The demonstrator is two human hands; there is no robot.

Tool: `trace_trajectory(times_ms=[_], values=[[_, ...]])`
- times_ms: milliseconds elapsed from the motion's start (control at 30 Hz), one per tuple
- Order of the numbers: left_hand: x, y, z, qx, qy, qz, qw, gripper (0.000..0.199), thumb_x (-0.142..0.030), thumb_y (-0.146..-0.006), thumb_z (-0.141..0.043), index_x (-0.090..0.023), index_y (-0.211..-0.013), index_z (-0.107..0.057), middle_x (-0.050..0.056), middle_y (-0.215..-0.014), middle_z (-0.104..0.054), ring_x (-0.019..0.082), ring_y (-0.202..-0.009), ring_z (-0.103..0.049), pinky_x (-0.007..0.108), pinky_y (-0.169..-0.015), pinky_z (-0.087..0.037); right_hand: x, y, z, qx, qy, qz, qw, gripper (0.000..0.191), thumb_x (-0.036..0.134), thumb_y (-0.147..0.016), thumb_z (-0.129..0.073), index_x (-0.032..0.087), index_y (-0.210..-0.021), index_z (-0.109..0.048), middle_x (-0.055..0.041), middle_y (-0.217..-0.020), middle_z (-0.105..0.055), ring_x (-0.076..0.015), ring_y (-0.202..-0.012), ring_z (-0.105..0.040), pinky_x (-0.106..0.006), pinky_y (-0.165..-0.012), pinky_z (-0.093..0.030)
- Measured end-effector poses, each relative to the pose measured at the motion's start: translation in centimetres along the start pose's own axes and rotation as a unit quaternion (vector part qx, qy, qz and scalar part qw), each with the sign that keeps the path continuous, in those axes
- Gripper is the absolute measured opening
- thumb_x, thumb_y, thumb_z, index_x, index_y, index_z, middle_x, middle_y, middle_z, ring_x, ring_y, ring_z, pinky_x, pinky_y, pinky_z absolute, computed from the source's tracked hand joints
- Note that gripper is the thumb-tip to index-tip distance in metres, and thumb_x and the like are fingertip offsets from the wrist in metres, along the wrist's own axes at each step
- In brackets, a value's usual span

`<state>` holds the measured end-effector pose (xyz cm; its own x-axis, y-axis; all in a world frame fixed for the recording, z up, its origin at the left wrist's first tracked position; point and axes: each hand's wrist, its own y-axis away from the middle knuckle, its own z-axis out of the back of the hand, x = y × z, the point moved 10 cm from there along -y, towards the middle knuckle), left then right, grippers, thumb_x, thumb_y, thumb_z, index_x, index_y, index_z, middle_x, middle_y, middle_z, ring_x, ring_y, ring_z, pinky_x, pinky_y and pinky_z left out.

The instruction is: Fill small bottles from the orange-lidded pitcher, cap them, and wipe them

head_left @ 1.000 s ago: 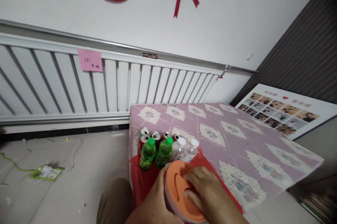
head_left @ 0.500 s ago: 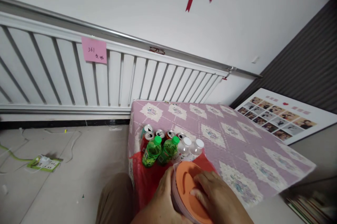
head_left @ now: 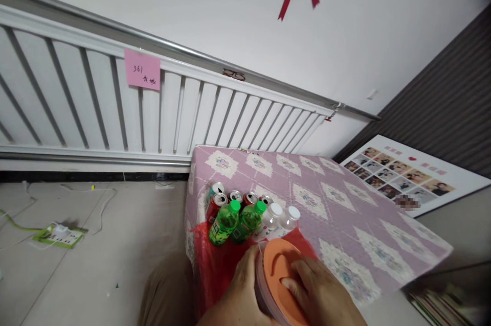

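Observation:
My left hand (head_left: 238,290) is wrapped around the side of a clear plastic container (head_left: 261,281), which is tilted close to me at the bottom of the view. An orange round lid (head_left: 276,258) sits on its top. The fingers and thumb of my right hand (head_left: 324,290) pinch the raised grip in the middle of that lid. Just beyond stand green bottles (head_left: 223,225), clear bottles with white caps (head_left: 292,216) and several drink cans (head_left: 219,202). A red plastic bag (head_left: 215,270) lies under my hands. The container's lower part is hidden.
A purple patterned cover (head_left: 307,195) spreads over the bed-like surface. Behind it runs a white radiator (head_left: 172,106) with a pink note (head_left: 142,70). A green power strip (head_left: 61,236) with cables lies on the floor at left. A photo board (head_left: 399,167) leans at right.
The camera view has shifted slightly. Both hands and the container appear a little further right and lower, with the same hold.

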<state>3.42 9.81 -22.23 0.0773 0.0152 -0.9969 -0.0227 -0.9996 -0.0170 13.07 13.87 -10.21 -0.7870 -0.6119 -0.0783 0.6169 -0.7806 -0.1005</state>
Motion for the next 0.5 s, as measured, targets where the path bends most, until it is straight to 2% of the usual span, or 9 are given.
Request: trace_trajectory(times_ms=[100, 267, 400, 500], values=[[-0.2, 0.1, 0.1, 0.001, 0.008, -0.008, 1.000, 0.147, -0.028, -0.030, -0.095, -0.029, -0.154, -0.017, 0.013, -0.161, -0.028, 0.043, -0.149, -0.019, 0.054, -0.123, -0.021, -0.1, 0.1, -0.1, 0.010, 0.004, -0.022, 1.000, 0.019, 0.033, -0.088, -0.056, 0.020, -0.080, -0.068, -0.0107, -0.083, -0.075, -0.0265, -0.076, -0.072, -0.038, -0.070, -0.057], [-0.4, 0.0, -0.1, 0.010, 0.014, -0.012, 1.000, 0.141, -0.028, -0.032, -0.094, -0.031, -0.153, -0.021, 0.010, -0.161, -0.028, 0.041, -0.149, -0.021, 0.051, -0.122, -0.025, 0.0, 0.2, 0.5, 0.038, 0.035, -0.092, 0.994, 0.029, 0.040, -0.092, -0.047, 0.024, -0.076, -0.064, -0.0080, -0.076, -0.075, -0.0242, -0.067, -0.072, -0.032, -0.060, -0.052], [-0.9, 0.0, 0.1, 0.003, 0.003, -0.017, 1.000, 0.139, -0.031, -0.033, -0.093, -0.024, -0.153, -0.021, 0.014, -0.159, -0.030, 0.039, -0.148, -0.023, 0.051, -0.123, -0.022, -0.1, 0.3, 0.5, 0.107, 0.047, -0.150, 0.982, 0.031, 0.042, -0.093, -0.041, 0.026, -0.079, -0.064, -0.0078, -0.079, -0.077, -0.0269, -0.071, -0.074, -0.033, -0.059, -0.050], [-1.6, 0.0, 0.2, 0.000, -0.003, -0.012, 1.000, 0.137, -0.032, -0.033, -0.092, -0.021, -0.152, -0.024, 0.016, -0.159, -0.030, 0.038, -0.148, -0.025, 0.050, -0.123, -0.021, -0.2, 0.3, 0.5, 0.127, 0.044, -0.172, 0.976, 0.032, 0.044, -0.093, -0.040, 0.028, -0.081, -0.065, -0.0082, -0.080, -0.079, -0.0293, -0.075, -0.076, -0.034, -0.060, -0.049]])
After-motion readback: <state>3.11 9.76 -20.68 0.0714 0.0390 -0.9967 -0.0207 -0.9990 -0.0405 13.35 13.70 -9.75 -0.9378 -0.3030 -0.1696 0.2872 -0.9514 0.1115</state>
